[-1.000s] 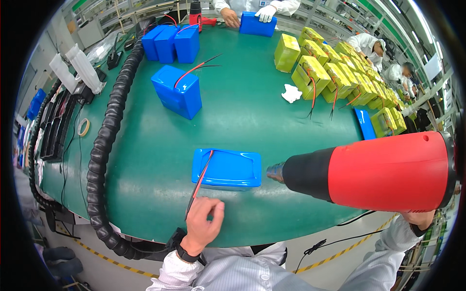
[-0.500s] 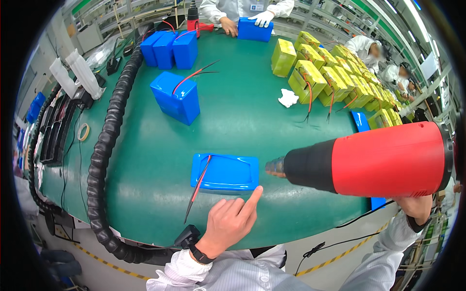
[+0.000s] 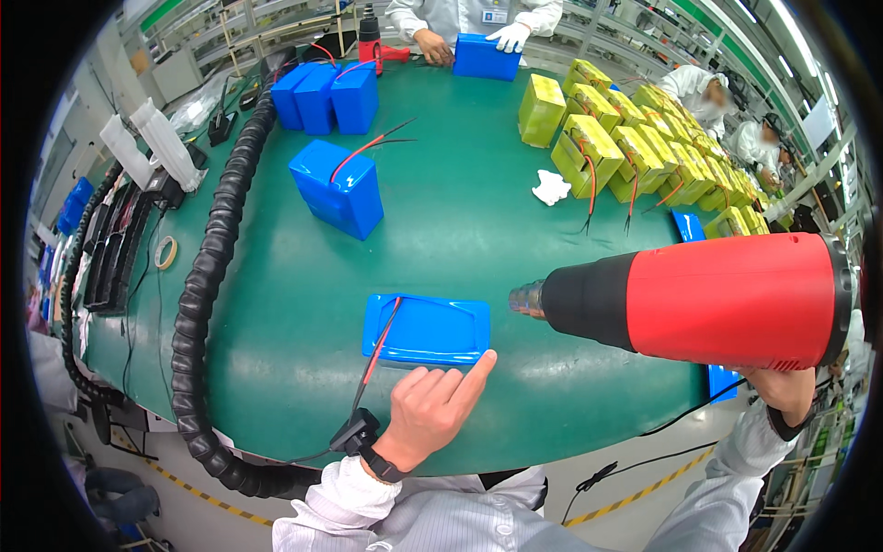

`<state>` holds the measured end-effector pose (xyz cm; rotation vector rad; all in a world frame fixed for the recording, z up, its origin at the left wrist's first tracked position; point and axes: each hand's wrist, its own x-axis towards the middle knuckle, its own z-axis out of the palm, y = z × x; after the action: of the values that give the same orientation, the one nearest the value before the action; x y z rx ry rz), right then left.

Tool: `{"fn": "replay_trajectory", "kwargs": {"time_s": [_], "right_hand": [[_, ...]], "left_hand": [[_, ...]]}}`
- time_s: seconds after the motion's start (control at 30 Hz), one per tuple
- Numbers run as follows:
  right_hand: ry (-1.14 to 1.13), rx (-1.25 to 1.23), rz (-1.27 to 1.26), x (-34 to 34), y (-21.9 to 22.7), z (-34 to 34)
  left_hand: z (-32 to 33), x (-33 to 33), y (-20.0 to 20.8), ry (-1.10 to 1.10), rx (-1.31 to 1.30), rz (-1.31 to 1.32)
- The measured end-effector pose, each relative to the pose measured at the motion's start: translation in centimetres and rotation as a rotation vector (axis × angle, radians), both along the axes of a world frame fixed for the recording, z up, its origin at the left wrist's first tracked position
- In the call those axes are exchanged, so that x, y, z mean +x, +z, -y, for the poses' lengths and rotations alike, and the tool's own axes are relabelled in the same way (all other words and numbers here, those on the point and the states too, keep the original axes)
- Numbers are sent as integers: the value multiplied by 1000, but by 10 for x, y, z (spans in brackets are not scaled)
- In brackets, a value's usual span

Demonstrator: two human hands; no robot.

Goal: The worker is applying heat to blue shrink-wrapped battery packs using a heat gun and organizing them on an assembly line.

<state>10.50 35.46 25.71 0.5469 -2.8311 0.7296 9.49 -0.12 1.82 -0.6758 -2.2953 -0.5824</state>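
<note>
A blue-wrapped battery pack (image 3: 432, 329) stands in front of me, its glossy top up and black and red leads hanging over its near side. My left hand (image 3: 430, 412) is beside its near edge. The index finger is stretched out to the near right corner, the other fingers are bent, and the thumb is hidden. My right hand (image 3: 782, 388) holds a red and black heat gun (image 3: 731, 299) by its grip, fingers mostly hidden under the body. The metal nozzle points left at the pack's right side, a short gap away.
Another blue pack (image 3: 338, 189) stands farther back, with several more (image 3: 354, 99) behind it. Rows of yellow-green packs (image 3: 635, 152) fill the far right. A thick black hose (image 3: 210, 267) curves along the left. Across the green table (image 3: 460, 248), a co-worker's gloved hand (image 3: 509, 37) touches a blue pack.
The heat gun has shifted very slightly, its nozzle a bit farther right of the pack. My left hand stays at the pack's near edge. The whole view has shifted a little.
</note>
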Motion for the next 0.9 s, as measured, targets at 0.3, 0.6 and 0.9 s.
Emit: {"fn": "replay_trajectory", "kwargs": {"time_s": [0.3,0.6,0.9], "right_hand": [[-78,-163,75,7,-15,-34],[-141,-755,133,-14,-96,-13],[-160,-1154,286,-7,-173,9]], "left_hand": [[61,28,0,35,-114,-101],[64,39,-13,60,1091,378],[75,24,11,-119,1469,891]]}}
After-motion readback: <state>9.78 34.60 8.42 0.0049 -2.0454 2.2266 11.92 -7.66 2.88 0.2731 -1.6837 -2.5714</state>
